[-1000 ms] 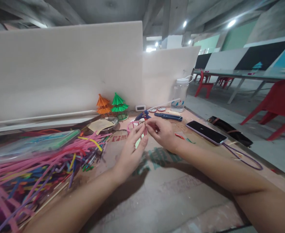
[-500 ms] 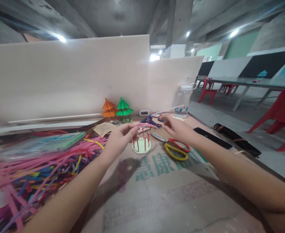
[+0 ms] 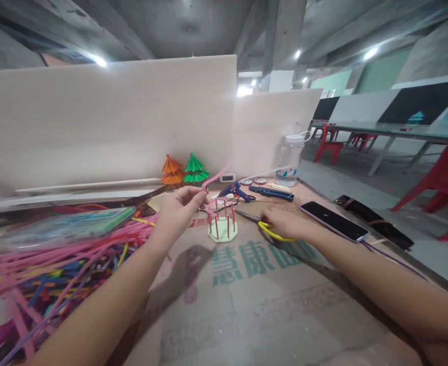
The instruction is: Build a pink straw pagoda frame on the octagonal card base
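My left hand is raised above the table and pinches a curved pink straw strip that arches up to the right. Just right of it stands a small pale green base with several upright red posts. My right hand lies low on the table, its fingers closed over the yellow and red handles of a pair of scissors, whose blades point left toward the base.
A heap of coloured straws covers the left of the table. Orange and green paper pagodas, a blue glue gun, a water bottle stand at the back by the white partition. A phone lies right.
My right hand has dropped from the back of the table onto the scissors. My left hand has lifted the pink strip up and away from the posts.
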Tool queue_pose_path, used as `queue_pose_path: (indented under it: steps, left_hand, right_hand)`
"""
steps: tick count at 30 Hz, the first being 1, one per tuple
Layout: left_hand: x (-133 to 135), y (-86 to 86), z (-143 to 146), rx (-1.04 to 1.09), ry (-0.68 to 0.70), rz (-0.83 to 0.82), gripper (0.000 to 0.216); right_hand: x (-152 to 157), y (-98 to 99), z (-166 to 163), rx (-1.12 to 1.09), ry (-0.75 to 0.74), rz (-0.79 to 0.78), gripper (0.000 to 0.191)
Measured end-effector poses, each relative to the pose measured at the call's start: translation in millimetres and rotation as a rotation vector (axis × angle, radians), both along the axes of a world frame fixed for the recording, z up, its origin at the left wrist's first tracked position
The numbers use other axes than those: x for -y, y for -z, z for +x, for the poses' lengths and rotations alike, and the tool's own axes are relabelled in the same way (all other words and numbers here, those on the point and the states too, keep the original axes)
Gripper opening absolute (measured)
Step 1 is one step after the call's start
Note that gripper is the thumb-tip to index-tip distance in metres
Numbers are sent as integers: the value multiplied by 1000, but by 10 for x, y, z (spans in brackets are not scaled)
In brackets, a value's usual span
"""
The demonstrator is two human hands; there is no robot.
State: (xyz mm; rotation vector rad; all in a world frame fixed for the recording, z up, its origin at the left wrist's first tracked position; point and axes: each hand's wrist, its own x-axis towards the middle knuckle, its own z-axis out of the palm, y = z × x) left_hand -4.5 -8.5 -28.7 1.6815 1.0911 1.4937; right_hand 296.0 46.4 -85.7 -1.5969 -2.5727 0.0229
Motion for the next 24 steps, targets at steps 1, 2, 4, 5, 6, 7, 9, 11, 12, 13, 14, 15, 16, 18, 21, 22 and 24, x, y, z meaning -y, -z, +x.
queue_pose_path:
  steps: [1,2,4,5,6,7,9,11,12,13,14,15,16,18,21,22,24]
  left_hand:
    - [4,-7,-5,8,-7,3,34]
    - [7,-13,-10,13,-14,4,34]
    - [6,-21,-24,18,-23,11,34]
    - [3,-23,-31,21,-27,18,34]
    - [0,-26,-36,23,-33,27,34]
    - [-3,-29,-40,27,-40,37,33]
    - [-4,-36,-39,34,-55,55,33]
    - [9,-43,-25,28,-59,60,34]
    - [21,-45,-14,15,-60,55,35]
    - [37,-46,0,-1,-62,50,35]
    - [55,-44,16,-19,-63,46,35]
    - [75,-40,36,-39,-60,42,35]
    - [95,-35,57,-61,-49,39,35]
    - [133,-20,106,-109,-3,37,35]
    - [173,11,176,-203,64,48,32]
    - [180,22,193,-233,74,57,30]
    - [185,42,216,-283,93,76,28]
  right_hand:
    - [-8,-32,19,-70,21,-13,21]
    - [-5,-85,42,-133,40,-26,22]
    - [40,-246,90,-259,66,-76,28]
    - [81,-340,105,-303,69,-97,34]
    - [131,-430,111,-375,50,-175,39]
    - [187,-508,105,-428,-8,-216,39]
    - [300,-598,54,-501,-188,-207,36]
    - [405,-598,-42,-541,-343,-174,35]
    - [453,-573,-101,-554,-395,-169,35]
    - [498,-541,-163,-575,-433,-169,36]
    - [540,-508,-224,-600,-461,-178,36]
    - [578,-478,-281,-637,-483,-190,37]
    - [612,-454,-331,-675,-496,-205,38]
    - [663,-418,-407,-743,-504,-249,40]
    - [703,-385,-468,-807,-508,-301,41]
    - [711,-379,-480,-825,-511,-310,42]
    - [731,-379,-498,-845,-504,-327,46]
